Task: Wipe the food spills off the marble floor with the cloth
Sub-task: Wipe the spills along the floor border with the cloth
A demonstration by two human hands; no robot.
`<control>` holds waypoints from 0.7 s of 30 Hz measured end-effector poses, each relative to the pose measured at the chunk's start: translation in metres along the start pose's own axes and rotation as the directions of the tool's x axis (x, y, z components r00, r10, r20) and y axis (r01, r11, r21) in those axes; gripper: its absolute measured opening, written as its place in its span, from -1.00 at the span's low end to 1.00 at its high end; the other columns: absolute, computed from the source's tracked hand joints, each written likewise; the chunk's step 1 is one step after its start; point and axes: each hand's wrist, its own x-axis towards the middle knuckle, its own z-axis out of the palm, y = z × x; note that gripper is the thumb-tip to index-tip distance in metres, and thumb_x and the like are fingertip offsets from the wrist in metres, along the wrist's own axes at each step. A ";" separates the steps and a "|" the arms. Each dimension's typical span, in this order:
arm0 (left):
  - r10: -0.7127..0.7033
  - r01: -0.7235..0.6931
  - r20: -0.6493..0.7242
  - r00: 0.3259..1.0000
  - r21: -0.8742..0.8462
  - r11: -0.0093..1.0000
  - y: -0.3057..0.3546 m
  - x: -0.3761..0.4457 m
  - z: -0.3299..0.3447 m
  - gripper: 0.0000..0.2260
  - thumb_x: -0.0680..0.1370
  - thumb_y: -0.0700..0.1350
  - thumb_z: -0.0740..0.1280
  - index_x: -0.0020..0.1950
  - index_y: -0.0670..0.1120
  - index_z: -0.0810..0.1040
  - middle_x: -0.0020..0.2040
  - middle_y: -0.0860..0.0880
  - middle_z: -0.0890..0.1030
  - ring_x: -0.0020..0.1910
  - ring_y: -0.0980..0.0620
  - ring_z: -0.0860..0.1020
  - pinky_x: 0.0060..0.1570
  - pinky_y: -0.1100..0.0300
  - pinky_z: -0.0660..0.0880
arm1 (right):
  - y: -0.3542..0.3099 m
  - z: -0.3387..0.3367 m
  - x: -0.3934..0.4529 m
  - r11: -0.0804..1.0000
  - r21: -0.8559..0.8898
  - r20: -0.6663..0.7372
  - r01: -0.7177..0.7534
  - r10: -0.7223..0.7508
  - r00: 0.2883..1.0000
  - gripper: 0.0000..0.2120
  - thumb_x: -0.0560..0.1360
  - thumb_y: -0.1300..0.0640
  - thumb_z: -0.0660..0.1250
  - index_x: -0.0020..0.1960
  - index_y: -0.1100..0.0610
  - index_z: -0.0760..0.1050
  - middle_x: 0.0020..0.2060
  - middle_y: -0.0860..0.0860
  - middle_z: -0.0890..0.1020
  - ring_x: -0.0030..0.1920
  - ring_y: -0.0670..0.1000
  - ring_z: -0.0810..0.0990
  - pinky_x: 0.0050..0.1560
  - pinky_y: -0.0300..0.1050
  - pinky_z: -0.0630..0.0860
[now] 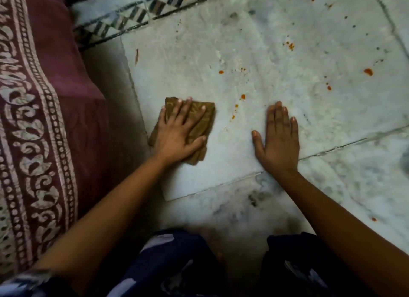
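Note:
A folded brown cloth (202, 122) lies flat on the white marble floor (276, 53). My left hand (179, 133) presses down on it with straight, spread fingers. My right hand (278, 139) rests flat on the bare marble to the right, fingers straight, holding nothing. Orange-red food spots (242, 96) are scattered just beyond and between the hands, with a larger blob (368, 71) at the right and more specks (291, 45) farther back.
A maroon patterned bedspread (33, 119) hangs down along the left side, close to the cloth. A black-and-white inlaid border strip (132, 18) crosses the floor at the back. My knees in dark blue fabric (177, 263) are at the bottom.

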 end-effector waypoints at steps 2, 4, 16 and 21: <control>-0.036 0.036 -0.004 0.999 -0.004 0.999 -0.021 0.006 -0.005 -0.36 0.44 0.27 0.02 0.50 0.11 0.13 0.54 -0.14 0.10 0.51 -0.15 0.09 0.40 -0.18 -0.07 | -0.001 0.001 0.000 1.000 0.006 -0.001 0.001 -0.001 1.000 -0.35 0.56 -0.13 -0.03 0.51 0.25 0.05 0.50 0.19 0.11 0.50 0.12 0.08 0.47 0.03 -0.07; -0.185 0.185 -0.011 0.983 -0.023 0.982 -0.028 0.030 -0.010 -0.36 0.43 0.28 0.01 0.50 0.13 0.12 0.55 -0.11 0.05 0.52 -0.13 0.03 0.42 -0.17 -0.11 | 0.000 0.000 -0.001 1.000 0.011 0.004 0.000 0.000 1.000 -0.35 0.57 -0.13 -0.03 0.51 0.25 0.05 0.50 0.19 0.11 0.50 0.11 0.07 0.47 0.03 -0.08; 0.169 -0.170 0.026 0.985 0.099 0.980 0.028 -0.007 0.014 -0.20 0.34 0.44 0.07 0.51 0.14 0.04 0.54 -0.15 0.01 0.51 -0.21 -0.01 0.36 -0.36 -0.08 | 0.038 -0.015 -0.010 0.995 -0.064 -0.027 -0.074 0.072 0.997 -0.39 0.57 -0.16 -0.05 0.52 0.13 0.08 0.51 0.14 0.10 0.51 0.12 0.04 0.47 0.08 -0.11; -0.094 0.094 0.002 0.996 0.007 0.996 0.028 0.035 0.002 -0.28 0.33 0.38 0.03 0.48 0.22 0.12 0.56 -0.09 0.01 0.51 -0.24 -0.03 0.35 -0.32 -0.09 | 0.047 -0.013 -0.011 0.993 -0.076 -0.007 -0.086 0.086 0.996 -0.37 0.55 -0.19 -0.02 0.52 0.10 0.08 0.51 0.13 0.10 0.51 0.15 0.03 0.46 0.12 -0.11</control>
